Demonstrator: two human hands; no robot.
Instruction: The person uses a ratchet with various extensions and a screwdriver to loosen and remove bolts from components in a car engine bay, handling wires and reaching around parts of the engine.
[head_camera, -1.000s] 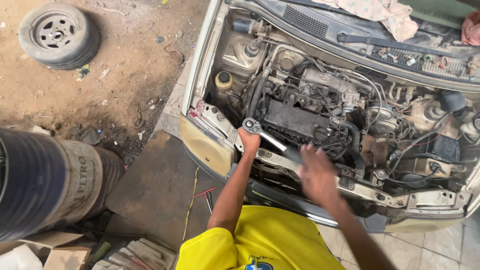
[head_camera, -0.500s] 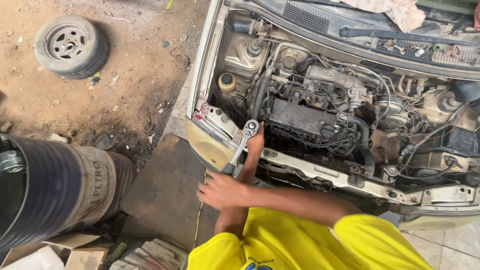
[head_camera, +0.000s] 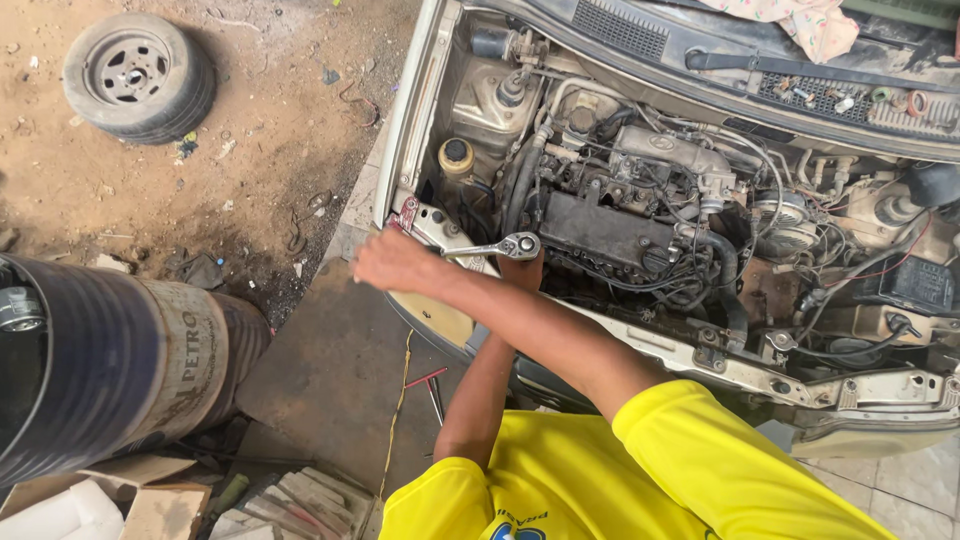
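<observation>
- The ratchet wrench (head_camera: 497, 247) lies across the front left corner of the open engine bay (head_camera: 640, 220), its round head pointing toward the engine and its handle running back toward the fender edge.
- The right hand (head_camera: 392, 262), reaching across the body, is closed around the handle end of the wrench. The left hand (head_camera: 527, 268) is just under the ratchet head; its fingers are hidden, so I cannot tell how far it is closed or whether it grips anything.
- The wrench looks like chromed steel: stiff, fairly heavy for its size, and probably slick if oily. By my judgement the far end of the handle gives the best leverage, with the other hand steadying the head.
- Hoses and wiring (head_camera: 700, 250) crowd the engine close beside the head, so the room to swing looks small.
- A yellow-capped reservoir (head_camera: 457, 155) stands just behind the wrench.
- A dark steel drum (head_camera: 110, 360) lies on its side on the ground to the left, well apart from the car.
- A loose wheel (head_camera: 138, 76) lies on the dirt at the upper left.
- A red-handled tool (head_camera: 432, 385) lies on the floor between the drum and the bumper.
- A patterned cloth (head_camera: 800, 22) lies at the base of the windscreen.
</observation>
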